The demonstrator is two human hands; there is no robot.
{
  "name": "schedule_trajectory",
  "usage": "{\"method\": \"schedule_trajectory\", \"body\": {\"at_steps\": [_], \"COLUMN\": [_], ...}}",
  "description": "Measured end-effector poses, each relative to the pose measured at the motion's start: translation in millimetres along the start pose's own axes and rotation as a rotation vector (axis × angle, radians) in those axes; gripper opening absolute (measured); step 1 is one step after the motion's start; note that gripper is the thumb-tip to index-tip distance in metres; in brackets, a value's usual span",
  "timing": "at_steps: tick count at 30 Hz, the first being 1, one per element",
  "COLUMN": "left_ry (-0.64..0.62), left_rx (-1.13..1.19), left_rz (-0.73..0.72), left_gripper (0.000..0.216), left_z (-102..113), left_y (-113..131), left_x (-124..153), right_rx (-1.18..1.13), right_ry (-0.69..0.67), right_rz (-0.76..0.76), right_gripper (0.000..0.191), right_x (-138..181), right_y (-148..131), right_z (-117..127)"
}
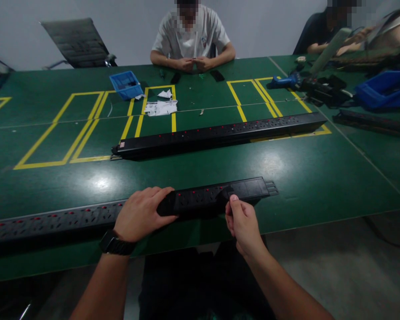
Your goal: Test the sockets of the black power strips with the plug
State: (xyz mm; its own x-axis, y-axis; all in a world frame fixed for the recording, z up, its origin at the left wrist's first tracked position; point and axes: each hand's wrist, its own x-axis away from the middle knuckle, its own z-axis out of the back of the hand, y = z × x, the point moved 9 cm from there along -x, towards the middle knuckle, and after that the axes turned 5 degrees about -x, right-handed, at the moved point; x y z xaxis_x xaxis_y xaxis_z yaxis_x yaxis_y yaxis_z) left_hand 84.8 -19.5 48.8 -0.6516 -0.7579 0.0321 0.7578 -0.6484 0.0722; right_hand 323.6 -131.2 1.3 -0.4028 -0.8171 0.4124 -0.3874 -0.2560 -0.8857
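A long black power strip point(250, 187) with a row of sockets and small red switches lies along the near side of the green table. My left hand point(140, 212), with a dark watch on its wrist, grips the strip across its top, thumb at the near side and fingers over the far side. At the strip's right end, my right hand point(245, 221) is closed on a black plug point(224, 194) at a socket. Its pins are hidden, so how deep it sits cannot be told. Farther back lies a second black power strip point(216, 132).
Beyond the strips are a blue bin point(125, 84), crumpled white paper point(161, 108) and yellow tape outlines. A co-worker point(193, 40) sits opposite, hands on the table. At right stand a larger blue bin point(386, 91) and a dark stand with a blue clamp point(285, 82).
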Motion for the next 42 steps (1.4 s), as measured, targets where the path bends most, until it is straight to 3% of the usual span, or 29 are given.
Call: {"method": "schedule_trajectory", "body": {"at_steps": [19, 22, 27, 31, 36, 42], "left_ry": [0.023, 0.028, 0.011, 0.025, 0.040, 0.042], "left_rx": [0.028, 0.031, 0.022, 0.015, 0.012, 0.019], "left_rz": [-0.010, 0.000, -0.008, -0.014, -0.020, -0.008], "left_gripper": [0.060, 0.059, 0.060, 0.062, 0.061, 0.062], "left_z": [0, 1, 0, 0, 2, 3], "left_y": [-1, -1, 0, 0, 1, 1], "left_x": [0, 0, 0, 1, 1, 2], "right_rx": [-0.016, -0.031, -0.088, -0.137, -0.163, -0.072], "right_ry": [-0.017, -0.027, -0.238, -0.046, 0.120, 0.462], "right_rz": [0.028, 0.047, 0.097, 0.248, 0.406, 0.495], "right_gripper": [0.054, 0.054, 0.059, 0.044, 0.019, 0.020], "right_x": [-3, 16, 60, 48, 6, -30], "right_y": [5, -11, -60, -93, -106, -114], "right_z": [0, -6, -11, 38, 100, 185]}}
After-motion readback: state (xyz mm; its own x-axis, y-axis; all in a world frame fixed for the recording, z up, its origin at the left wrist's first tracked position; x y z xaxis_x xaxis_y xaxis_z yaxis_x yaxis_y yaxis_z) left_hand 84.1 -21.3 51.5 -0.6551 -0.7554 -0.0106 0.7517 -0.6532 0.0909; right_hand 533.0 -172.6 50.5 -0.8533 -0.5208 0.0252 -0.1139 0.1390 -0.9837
